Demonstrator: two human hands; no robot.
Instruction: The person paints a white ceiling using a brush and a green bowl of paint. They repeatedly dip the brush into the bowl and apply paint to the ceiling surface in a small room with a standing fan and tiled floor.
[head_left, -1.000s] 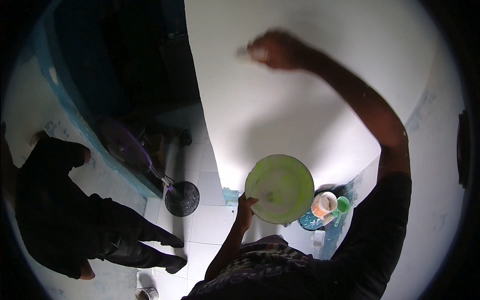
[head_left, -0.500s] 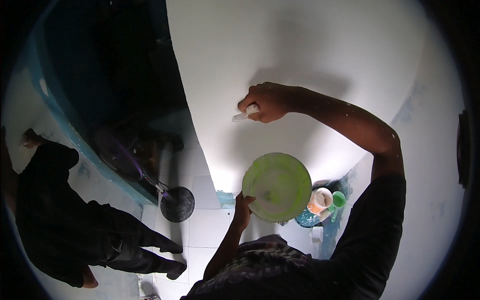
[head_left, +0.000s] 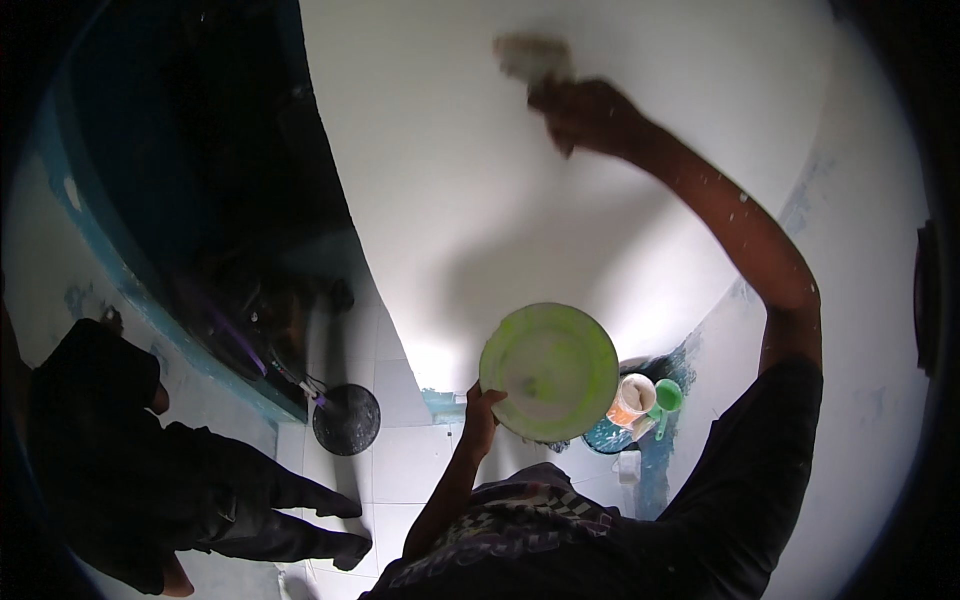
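My right hand (head_left: 590,118) is raised against the white wall (head_left: 430,190), its fingers closed round a paintbrush (head_left: 535,58). The brush's pale, wide head points up and left of the hand and is smeared by motion, so I cannot tell whether it touches the wall. Lower down, my left hand (head_left: 482,412) grips the left rim of a shallow round green basin (head_left: 597,365). White paint coats the inside of the basin, which is held in front of my body. The left thumb lies over the rim; the other fingers are mostly hidden below it.
Beyond the basin stand an orange-and-white tub (head_left: 630,400) and a green dipper (head_left: 668,396). A dark round lid-like thing (head_left: 346,420) is on the tiled floor (head_left: 400,470), near a dark opening. Another person (head_left: 120,450) in dark clothes is at the left wall.
My right hand has swept upward along the wall, and the brush head now points up instead of being hidden at the hand. The basin has barely shifted. The other person's raised arm has come down.
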